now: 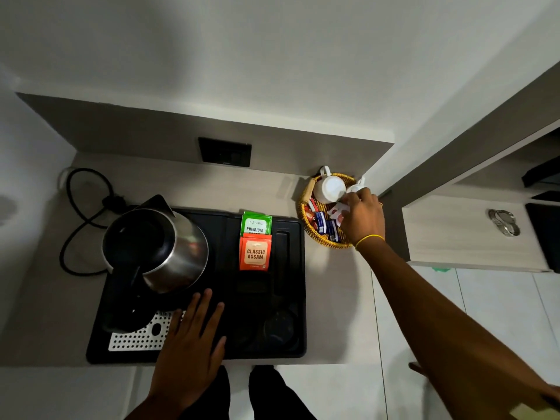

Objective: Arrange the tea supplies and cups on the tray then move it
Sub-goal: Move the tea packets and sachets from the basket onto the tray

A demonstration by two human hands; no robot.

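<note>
A black tray (291, 347) lies on the counter and holds a steel kettle (169, 247), a green tea packet (256, 224) and an orange tea packet (255, 254). My left hand (191, 338) rests flat on the tray's front, fingers spread. To the right stands a yellow wicker basket (315, 234) with two upturned white cups (328, 187) and several sachets (322, 225). My right hand (362, 216) reaches into the basket and pinches white sachets (338, 213) beside the cups.
A black power cord (81, 213) loops on the counter left of the kettle. A black wall socket (225, 153) sits on the back panel. A light wood cabinet (454, 231) with a metal handle stands to the right of the basket.
</note>
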